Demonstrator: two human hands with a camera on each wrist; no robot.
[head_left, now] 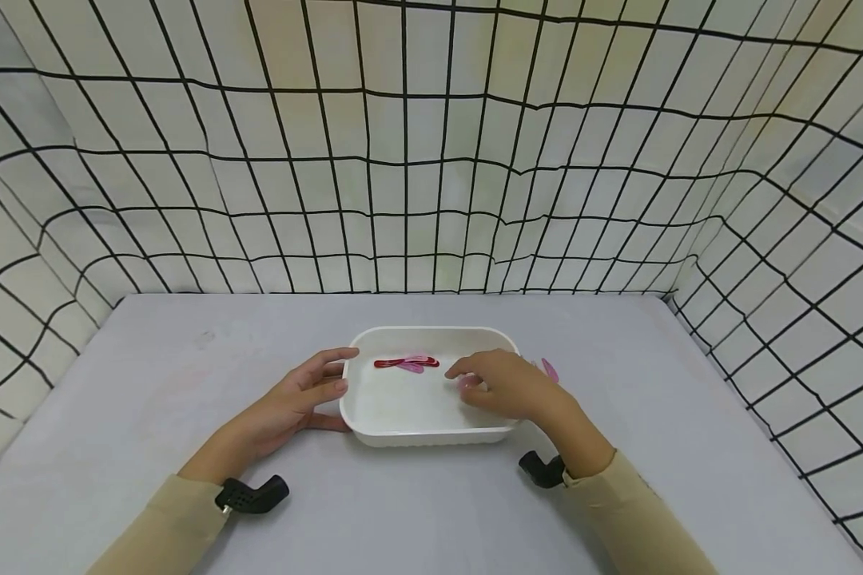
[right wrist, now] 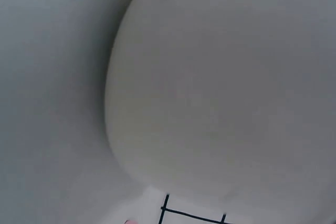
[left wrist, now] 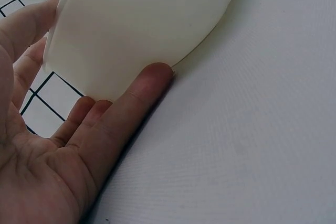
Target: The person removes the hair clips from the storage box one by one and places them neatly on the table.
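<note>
A white rectangular tray (head_left: 403,411) stands on the table. In it, left of the right hand, lies a small group of slim hair clips (head_left: 410,363), red and pink. My left hand (head_left: 295,403) touches the tray's left end with fingers spread. The left wrist view has one fingertip at the rim and a long digit (left wrist: 139,93) along the lower edge. My right hand (head_left: 507,383) reaches over the right end, index finger and thumb bent down into the tray. Something pink shows between them; I cannot tell whether they pinch it. The right wrist view shows only the tray's outer wall (right wrist: 210,103).
Just past the tray's right end, a pink clip-like piece (head_left: 550,370) lies on the table (head_left: 403,511), partly behind the right hand. Black wire grid (head_left: 403,160) with white sheeting behind it rises at the back and both sides. Each wrist carries a black camera mount (head_left: 252,495).
</note>
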